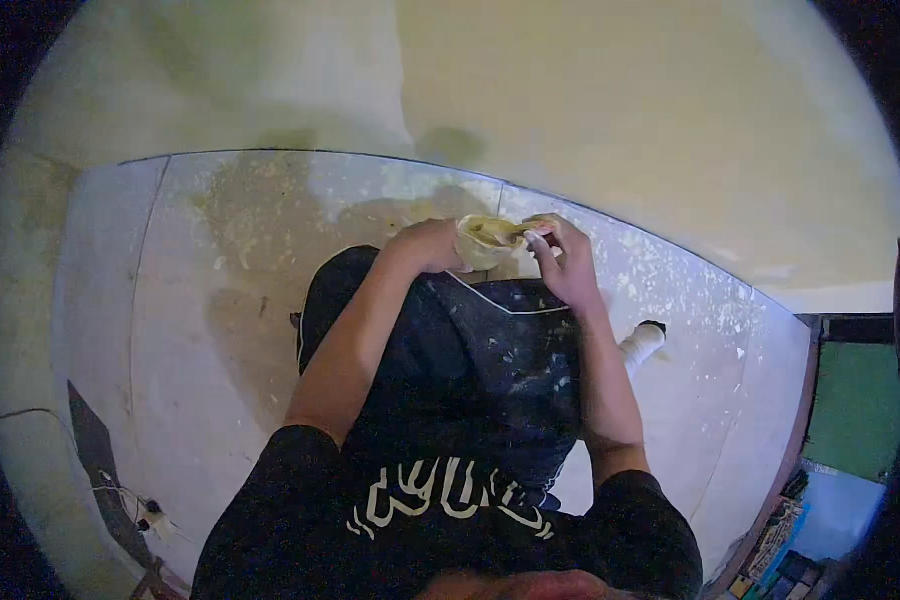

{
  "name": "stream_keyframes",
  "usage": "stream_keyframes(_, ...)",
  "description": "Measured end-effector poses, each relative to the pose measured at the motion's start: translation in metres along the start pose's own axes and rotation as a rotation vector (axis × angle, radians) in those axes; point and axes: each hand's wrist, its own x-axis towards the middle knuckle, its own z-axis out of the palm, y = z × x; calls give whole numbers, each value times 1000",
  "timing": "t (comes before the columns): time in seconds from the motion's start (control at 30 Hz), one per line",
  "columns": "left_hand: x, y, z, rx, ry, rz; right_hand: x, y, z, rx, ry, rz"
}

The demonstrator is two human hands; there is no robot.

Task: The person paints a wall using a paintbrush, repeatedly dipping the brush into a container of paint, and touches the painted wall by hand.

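In front of my knees, my left hand (431, 244) grips the left side of a pale, soft-looking container (484, 259), possibly a plastic bag or tub. Its mouth faces up, and a yellowish paste-like coating (487, 229) shows inside. At the right edge of the mouth, my right hand (570, 259) pinches a small yellowish piece (538, 226) between thumb and fingers. Whether that piece is part of the rim or a separate tool cannot be made out. Pale specks mark my dark trousers (495, 352).
Ahead rises a wall (607, 135) with cream and paler patches. Pale splashes dot the tiled floor (232, 225). Right of my leg lies a white cylindrical object (643, 341) with a dark end. A cable with plugs (148, 514) is at lower left; various items (780, 536) sit at lower right.
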Motion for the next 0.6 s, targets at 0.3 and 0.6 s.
stream_keyframes(0.3, 2, -3, 5, 95, -2, -92, 7, 5, 25, -236, -100, 15)
stream_keyframes(0.6, -10, -11, 0, 213, -92, -73, 17, 6, 39, -364, -124, -138)
